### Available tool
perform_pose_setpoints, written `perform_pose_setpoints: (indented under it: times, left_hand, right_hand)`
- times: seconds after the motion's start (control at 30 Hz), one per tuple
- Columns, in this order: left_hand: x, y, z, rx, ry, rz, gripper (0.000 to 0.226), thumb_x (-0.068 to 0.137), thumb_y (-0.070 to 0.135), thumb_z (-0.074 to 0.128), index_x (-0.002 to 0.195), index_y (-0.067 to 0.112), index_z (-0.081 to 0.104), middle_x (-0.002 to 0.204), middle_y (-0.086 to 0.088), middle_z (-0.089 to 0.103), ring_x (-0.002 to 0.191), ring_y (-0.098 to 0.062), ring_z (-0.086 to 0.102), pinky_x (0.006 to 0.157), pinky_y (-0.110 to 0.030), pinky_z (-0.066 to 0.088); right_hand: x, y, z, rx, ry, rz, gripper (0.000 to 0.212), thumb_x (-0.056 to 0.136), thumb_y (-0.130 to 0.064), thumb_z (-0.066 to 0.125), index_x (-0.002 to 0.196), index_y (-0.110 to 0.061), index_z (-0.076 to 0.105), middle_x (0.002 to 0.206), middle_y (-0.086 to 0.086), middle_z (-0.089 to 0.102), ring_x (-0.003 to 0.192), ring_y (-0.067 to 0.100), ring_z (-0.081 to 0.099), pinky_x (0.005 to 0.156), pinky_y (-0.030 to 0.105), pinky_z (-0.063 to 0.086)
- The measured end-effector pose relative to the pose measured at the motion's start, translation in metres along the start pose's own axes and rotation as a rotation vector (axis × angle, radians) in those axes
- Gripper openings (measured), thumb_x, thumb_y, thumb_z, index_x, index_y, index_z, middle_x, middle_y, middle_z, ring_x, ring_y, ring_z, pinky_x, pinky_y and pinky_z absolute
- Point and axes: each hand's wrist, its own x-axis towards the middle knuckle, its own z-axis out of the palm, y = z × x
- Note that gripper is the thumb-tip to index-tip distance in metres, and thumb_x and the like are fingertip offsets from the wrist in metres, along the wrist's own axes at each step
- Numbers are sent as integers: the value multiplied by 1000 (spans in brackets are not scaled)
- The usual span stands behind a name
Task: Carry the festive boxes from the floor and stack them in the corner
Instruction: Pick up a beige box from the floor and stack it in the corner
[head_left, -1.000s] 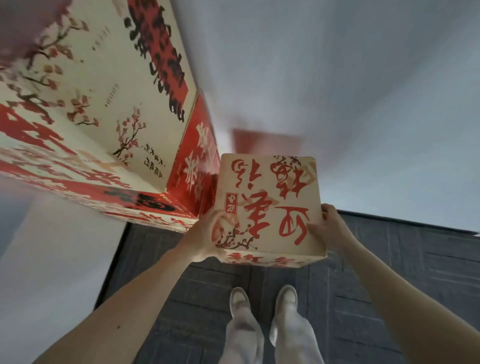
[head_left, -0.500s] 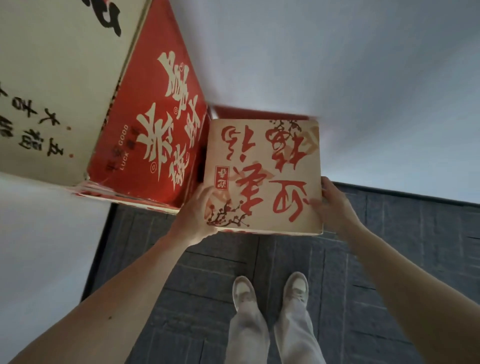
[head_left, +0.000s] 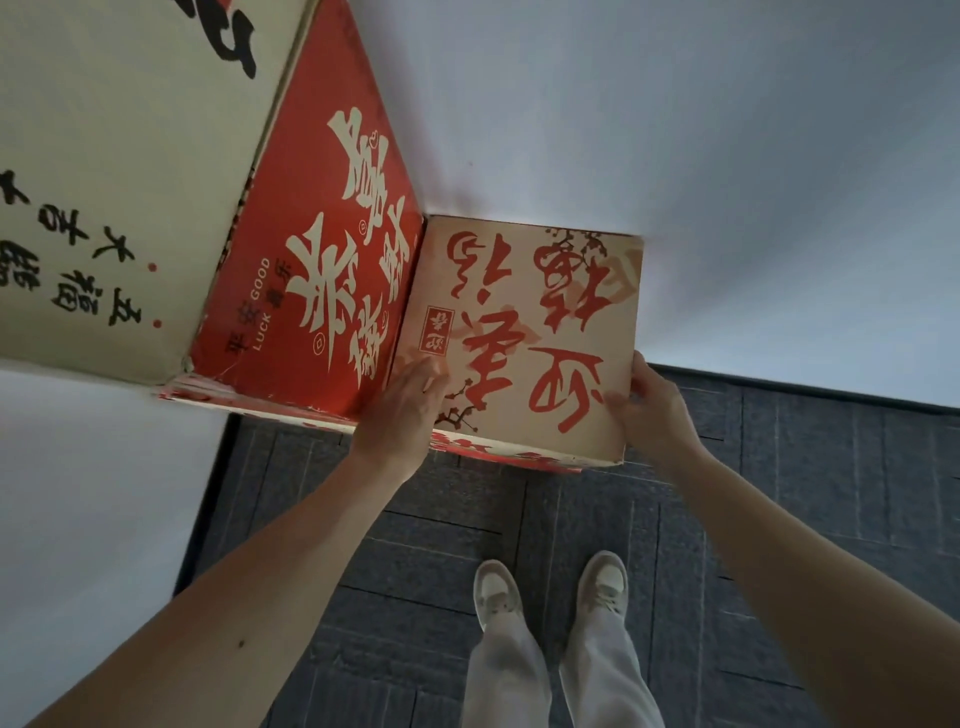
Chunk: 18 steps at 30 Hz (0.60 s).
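Observation:
A small cream festive box (head_left: 524, 332) with red calligraphy sits with its far edge against the white wall and its left side against the red face of a large festive box (head_left: 322, 249). My left hand (head_left: 402, 415) holds the small box at its near left corner, fingers lying on the top face. At the near right corner my right hand (head_left: 652, 410) grips it, thumb on top. What the small box rests on is hidden beneath it. The large box's cream top fills the upper left.
White walls (head_left: 727, 156) meet in a corner behind the boxes. Dark grey carpet tiles (head_left: 779, 493) cover the floor, edged by a black baseboard. My feet in white shoes (head_left: 498, 592) stand just in front of the small box.
The small box has moved away from me and to the wall, beside the large box; its far red side no longer shows. Both hands have kept their hold.

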Motion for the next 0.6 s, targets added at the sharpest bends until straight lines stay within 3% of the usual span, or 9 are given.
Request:
perform_pose_setpoints:
  times: [0.27,0.43,0.6]
  left_hand:
    - [-6,-14,6,36,-77,32,66,72,-3,81,130,13,55,141,-6,52,136,-29,47,102,-46,51]
    - [5,-12,3,26,-65,17,57,80,-2,74,132,13,56,138,-4,56,132,-22,51,105,-40,49]
    - [4,-7,0,70,-96,18,60,81,-2,72,136,12,53,143,-6,51,135,-25,47,105,-41,49]
  right_hand:
    - [-5,-4,1,-109,-53,-58,45,102,-19,51,145,-29,40,122,-9,64,102,12,63,85,40,57]
    - [-1,-11,0,-163,-48,-58,45,101,-21,53,143,-27,37,127,-2,64,108,22,66,88,52,58]
    - [-6,-14,-5,-240,-59,-19,48,99,-30,55,144,-27,38,130,-1,64,111,26,65,87,55,58]
